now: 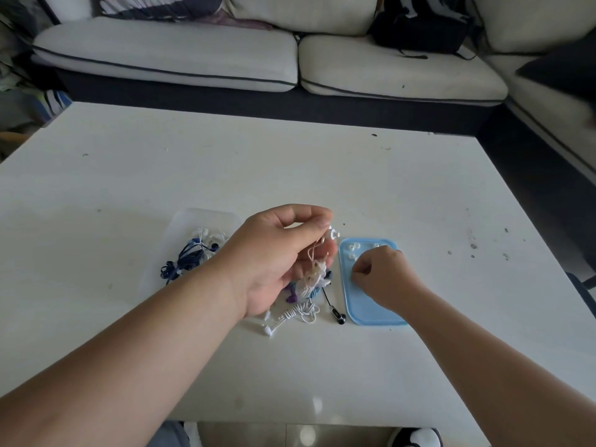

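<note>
As left hand [277,253] pinches it, white earbud [333,234], coiled cord [314,275]

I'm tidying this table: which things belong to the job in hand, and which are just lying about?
In hand: left hand pinching white earphone; right hand on blue tray; white ear tips in it.
Lying about: dark blue earphones in clear box; white coiled earphones; black earpiece; black bag on sofa.
</note>
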### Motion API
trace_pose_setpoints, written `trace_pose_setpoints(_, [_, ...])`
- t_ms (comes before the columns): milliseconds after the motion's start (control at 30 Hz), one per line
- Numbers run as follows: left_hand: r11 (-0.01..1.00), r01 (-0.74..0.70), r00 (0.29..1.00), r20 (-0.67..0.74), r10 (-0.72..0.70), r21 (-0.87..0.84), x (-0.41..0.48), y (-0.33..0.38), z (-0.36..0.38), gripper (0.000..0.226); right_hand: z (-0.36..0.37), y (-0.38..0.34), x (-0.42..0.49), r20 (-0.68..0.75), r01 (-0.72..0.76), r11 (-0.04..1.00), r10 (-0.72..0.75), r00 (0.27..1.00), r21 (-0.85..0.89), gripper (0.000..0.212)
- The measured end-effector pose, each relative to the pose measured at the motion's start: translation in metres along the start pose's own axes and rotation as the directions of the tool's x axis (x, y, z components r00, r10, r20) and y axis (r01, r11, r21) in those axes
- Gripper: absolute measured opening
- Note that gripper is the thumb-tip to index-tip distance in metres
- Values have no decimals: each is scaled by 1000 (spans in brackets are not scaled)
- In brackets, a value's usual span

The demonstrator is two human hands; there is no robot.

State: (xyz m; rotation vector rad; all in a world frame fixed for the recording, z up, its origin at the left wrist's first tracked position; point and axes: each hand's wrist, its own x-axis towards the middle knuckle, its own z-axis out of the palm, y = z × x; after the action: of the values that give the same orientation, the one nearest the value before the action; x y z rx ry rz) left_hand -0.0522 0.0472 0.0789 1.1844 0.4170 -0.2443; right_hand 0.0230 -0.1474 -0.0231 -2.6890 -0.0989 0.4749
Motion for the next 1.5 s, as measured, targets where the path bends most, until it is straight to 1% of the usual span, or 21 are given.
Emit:
trace_pose_setpoints(67, [1000, 13, 1000, -3, -13, -18, -1, 1, 0, 7, 2, -2, -2, 3, 5, 1000, -5, 1000, -9, 17])
trace_pose_setpoints(100, [1000, 21, 1000, -9, -21, -21, -1, 1, 0, 6, 0, -6, -5, -17, 9, 1000, -9, 1000, 20, 19])
trace_pose_setpoints(133, [999, 24, 1000, -15, -24, -26, -2, 2, 0, 6, -4, -11, -9, -50, 16, 995, -11, 999, 98, 21])
trace_pose_setpoints(167, [999, 26, 999, -24, -27, -33, -2, 2, 0, 6, -10, -18, -15, -86, 25, 969, -4, 996, 244, 19])
trace_pose_setpoints(200, [999, 27, 999, -29, -28, -37, -2, 4, -2, 8, -17, -28, -22, -113, 36, 899, 15, 993, 436, 15])
trace_pose_setpoints(233, [999, 28, 999, -25, -29, -37, -2, 6, -3, 9, -27, -39, -29, -106, 38, 774, 38, 994, 632, 9])
trace_pose_setpoints(267, [999, 32, 999, -19, -33, -33, -3, 7, -3, 8, -35, -49, -39, -68, 26, 608, 47, 997, 794, 3])
trace_pose_setpoints(300, [999, 31, 999, -12, -32, -30, -4, 9, -4, 8, -43, -57, -48, -35, 11, 461, 45, 998, 888, 5])
trace_pose_setpoints(333, [999, 26, 1000, -4, -26, -29, -4, 12, -5, 11, -51, -66, -55, -8, -6, 358, 38, 999, 934, 9])
trace_pose_setpoints(400, [1000, 9, 1000, 5, -9, -24, -6, 16, -7, 17, -61, -77, -67, 34, -36, 213, 15, 999, 976, 11])
trace_pose_setpoints(467, [999, -18, 1000, 3, 18, -41, -7, 20, -9, 19, -66, -85, -74, 61, -59, 104, -12, 998, 993, 9])
trace_pose_setpoints(500, [998, -30, 1000, -4, 30, -54, -7, 21, -10, 18, -65, -86, -75, 70, -69, 73, -23, 997, 995, 9])
trace_pose_setpoints(533, [997, -40, 999, -14, 39, -67, -7, 22, -11, 16, -64, -88, -75, 77, -75, 59, -33, 996, 995, 8])
trace_pose_setpoints(633, [995, -56, 998, -24, 54, -78, -6, 23, -14, 13, -57, -87, -71, 103, -98, 69, -71, 992, 993, 7])
trace_pose_setpoints(800, [997, -64, 998, -28, 63, -44, 1, 23, -16, 19, -57, -83, -60, 133, -127, 54, -141, 981, 990, 8])
trace_pose_setpoints(933, [997, -67, 998, -17, 67, -35, 5, 23, -15, 22, -55, -78, -53, 140, -131, 67, -166, 976, 989, 12])
trace_pose_setpoints(1000, [997, -69, 998, 10, 69, -29, 6, 24, -13, 23, -54, -77, -51, 128, -116, 75, -188, 974, 990, 9])
trace_pose_setpoints(1100, [996, -92, 995, 31, 92, 8, 8, 23, -11, 27, -55, -76, -51, 110, -94, 80, -220, 969, 992, 12])
trace_pose_setpoints(1233, [992, -120, 992, 34, 118, 42, 9, 20, -10, 20, -57, -76, -53, 87, -67, 84, -254, 963, 994, 17])
trace_pose_setpoints(1333, [988, -140, 990, 26, 139, 66, 10, 18, -8, 19, -57, -75, -53, 75, -52, 93, -257, 964, 994, 15])
trace_pose_setpoints(1500, [985, -161, 987, 25, 159, 59, 10, 17, -5, 20, -57, -73, -53, 43, -20, 94, -251, 967, 995, 13])
